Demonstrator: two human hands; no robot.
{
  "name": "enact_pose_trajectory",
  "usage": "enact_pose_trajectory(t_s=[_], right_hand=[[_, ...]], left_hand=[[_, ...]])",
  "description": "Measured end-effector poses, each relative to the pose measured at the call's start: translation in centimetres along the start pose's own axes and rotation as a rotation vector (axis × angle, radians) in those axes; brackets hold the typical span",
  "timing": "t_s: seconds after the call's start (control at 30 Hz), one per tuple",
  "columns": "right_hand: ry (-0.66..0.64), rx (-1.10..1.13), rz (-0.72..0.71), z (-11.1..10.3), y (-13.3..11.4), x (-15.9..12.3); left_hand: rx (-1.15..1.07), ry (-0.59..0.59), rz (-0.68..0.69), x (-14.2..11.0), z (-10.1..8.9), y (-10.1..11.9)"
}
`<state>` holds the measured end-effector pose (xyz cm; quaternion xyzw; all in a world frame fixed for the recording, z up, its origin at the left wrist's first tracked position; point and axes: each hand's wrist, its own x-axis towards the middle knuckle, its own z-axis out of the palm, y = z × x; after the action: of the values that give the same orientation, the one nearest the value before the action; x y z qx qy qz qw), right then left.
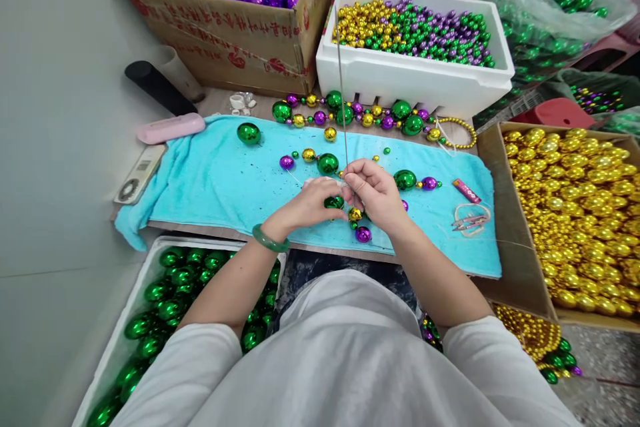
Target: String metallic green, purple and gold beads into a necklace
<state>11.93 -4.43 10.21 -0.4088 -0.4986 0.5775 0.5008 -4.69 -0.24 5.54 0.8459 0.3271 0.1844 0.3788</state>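
My right hand (375, 193) is closed in a pinch at the lower end of a long thin needle (342, 80), which points away from me. My left hand (317, 201) meets it, fingertips curled in near the same spot; what they hold is hidden. Between its thumb and fingers shows a green bead (333, 202); I cannot tell whether it is gripped. Close below the hands are a gold bead (355, 214) and a purple bead (363, 234). More beads lie around them, including a large green bead (328, 163) and another green bead (405, 179).
A blue towel (225, 180) covers the work surface. Finished-looking bead strands (370, 119) lie behind. Scissors (470, 221) rest at right. Around stand a white foam box (400, 73), a carton of purple beads (225, 33), a carton of gold beads (515, 213) and green beads (170, 309).
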Motion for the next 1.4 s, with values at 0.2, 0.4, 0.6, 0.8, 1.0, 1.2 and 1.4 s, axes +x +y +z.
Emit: enact_pose_trajectory(t_s=[0.2, 0.4, 0.6, 0.8, 1.0, 1.2, 1.4], right_hand=[[0.071, -0.181, -0.081, -1.3, -1.5, -0.3], [0.175, -0.074, -0.114, -3.8, -3.3, -2.5], [0.357, -0.045, -0.443, -6.0, -7.3, -7.2], [0.483, -0.125, -0.513, -7.8, -7.3, -10.7], [0.335, -0.022, -0.145, -7.4, -2.4, -11.0], [0.288, 0.062, 0.010, -6.1, 0.4, -10.4], [0.279, 0.031, 0.098, -5.9, 1.8, -10.4]], left_hand=[[0.376, -0.034, -0.068, -0.8, 0.4, -1.7], [0.530, -0.018, -0.185, -2.0, -1.8, -2.7], [0.679, -0.034, -0.250, -2.5, -2.2, -2.6], [0.637, -0.045, -0.267, -2.7, -1.3, -2.8], [0.260, -0.208, -0.193, -1.2, -1.2, 0.5], [0.191, -0.151, -0.210, 2.1, 4.0, 2.1], [0.080, -0.136, -0.269, 2.7, 6.0, 0.5]])
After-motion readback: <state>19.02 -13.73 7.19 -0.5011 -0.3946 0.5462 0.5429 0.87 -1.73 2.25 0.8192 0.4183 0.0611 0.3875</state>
